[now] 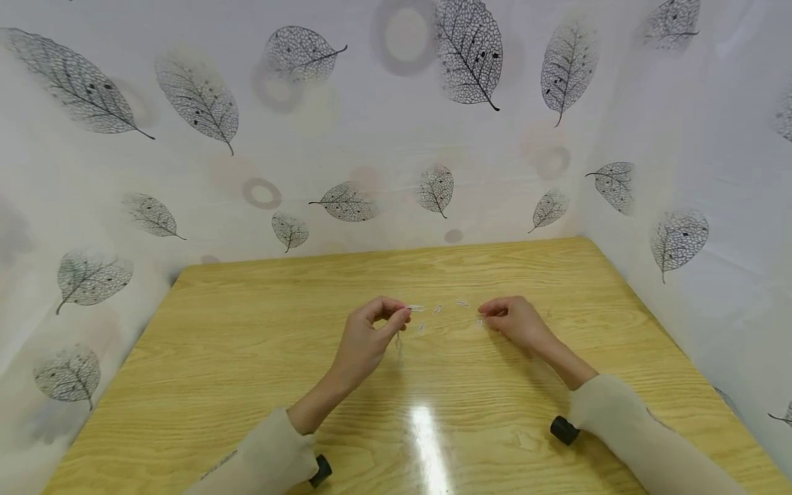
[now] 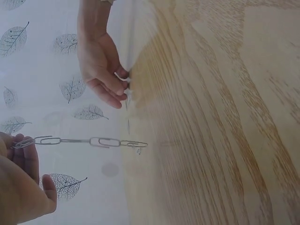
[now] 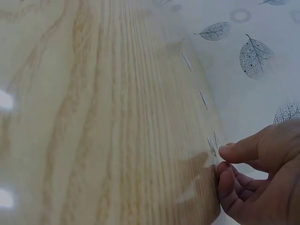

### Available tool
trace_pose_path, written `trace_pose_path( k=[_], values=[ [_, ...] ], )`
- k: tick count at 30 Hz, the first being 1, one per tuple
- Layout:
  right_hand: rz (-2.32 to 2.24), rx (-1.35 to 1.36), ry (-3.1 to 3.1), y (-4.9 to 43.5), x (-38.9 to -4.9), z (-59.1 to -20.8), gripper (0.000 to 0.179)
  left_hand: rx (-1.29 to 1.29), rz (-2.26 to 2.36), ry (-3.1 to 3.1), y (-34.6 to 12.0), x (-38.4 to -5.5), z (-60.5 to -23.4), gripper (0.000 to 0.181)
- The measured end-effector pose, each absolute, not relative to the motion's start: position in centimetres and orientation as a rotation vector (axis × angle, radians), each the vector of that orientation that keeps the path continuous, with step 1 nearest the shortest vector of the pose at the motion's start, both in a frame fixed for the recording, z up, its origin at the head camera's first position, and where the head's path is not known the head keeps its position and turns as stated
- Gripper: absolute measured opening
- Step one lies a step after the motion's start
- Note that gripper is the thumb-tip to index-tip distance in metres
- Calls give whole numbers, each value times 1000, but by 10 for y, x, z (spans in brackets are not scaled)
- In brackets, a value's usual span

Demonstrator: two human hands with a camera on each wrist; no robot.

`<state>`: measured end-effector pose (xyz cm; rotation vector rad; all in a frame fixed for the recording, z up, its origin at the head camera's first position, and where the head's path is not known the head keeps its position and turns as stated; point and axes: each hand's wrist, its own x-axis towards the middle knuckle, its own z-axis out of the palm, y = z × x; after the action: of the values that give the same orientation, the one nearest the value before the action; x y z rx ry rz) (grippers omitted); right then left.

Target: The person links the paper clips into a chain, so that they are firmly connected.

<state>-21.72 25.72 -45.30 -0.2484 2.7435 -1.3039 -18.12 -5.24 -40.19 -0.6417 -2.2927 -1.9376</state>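
My left hand (image 1: 368, 337) pinches a silvery paper clip (image 1: 416, 308) between thumb and fingertips, above the table. From that hand a chain of linked paper clips (image 2: 75, 140) hangs down, its lower end near the wood in the left wrist view. The right hand (image 1: 520, 322) is low at the table, thumb and fingertips close together with a small gap between them. A loose paper clip (image 1: 480, 322) lies right by those fingertips. In the right wrist view, two paper clips (image 3: 212, 146) are beside the thumb; no clip shows between the fingers.
More loose paper clips (image 1: 438, 310) lie scattered between the hands, one farther back (image 1: 462, 303). The wooden table (image 1: 247, 344) ends at a back edge against a pale cloth (image 1: 371, 137) printed with leaves. Cloth also hangs along both sides.
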Motion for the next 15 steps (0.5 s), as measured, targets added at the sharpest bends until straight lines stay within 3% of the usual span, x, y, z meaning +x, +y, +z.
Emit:
trace_pose_path(
  k=[15],
  values=[
    [-1098, -282, 2833, 253, -223, -459, 14, -640, -1930, -2280, -53, -180, -399, 8]
  ],
)
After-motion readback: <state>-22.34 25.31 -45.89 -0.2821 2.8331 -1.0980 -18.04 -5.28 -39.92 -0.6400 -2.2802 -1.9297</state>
